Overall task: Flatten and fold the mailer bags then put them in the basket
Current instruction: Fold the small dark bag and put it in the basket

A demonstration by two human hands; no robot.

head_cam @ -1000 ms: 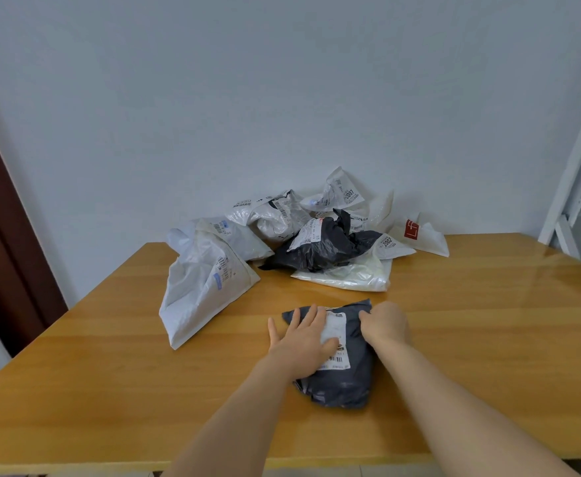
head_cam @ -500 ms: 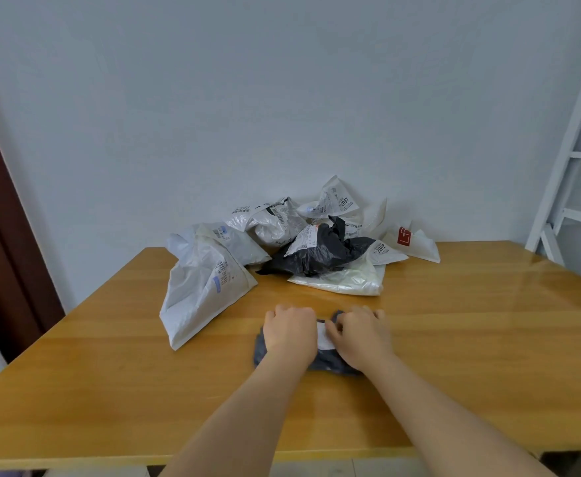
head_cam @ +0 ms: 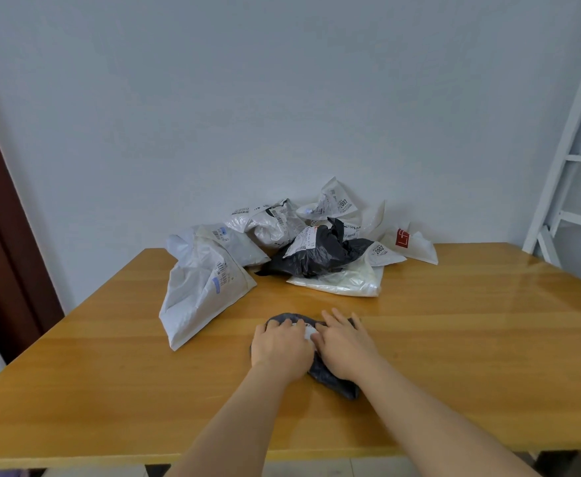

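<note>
A small dark grey mailer (head_cam: 333, 382) lies folded on the wooden table (head_cam: 471, 339), a little below the frame's centre, mostly hidden under two hands. The left hand (head_cam: 280, 349) lies palm down on its left part, fingers bent over the far edge; the right hand (head_cam: 345, 349) lies flat on its right part, fingers straight and pointing up-left. The two hands touch over a white label (head_cam: 310, 332). Only the bag's far rim and its lower right corner show.

Above, at mid-frame, a pile of crumpled bags (head_cam: 316, 242) sits against the wall (head_cam: 282, 98). A large white bag (head_cam: 199, 294) lies left of the hands, well apart from them. A black bag (head_cam: 320, 256) tops the pile's middle.

Bare tabletop runs to the right of the hands as far as the right edge, and to the left down to the near edge along the bottom of the frame. A white ladder (head_cam: 571, 149) stands at the upper right, a dark door frame (head_cam: 3, 235) at the left.
</note>
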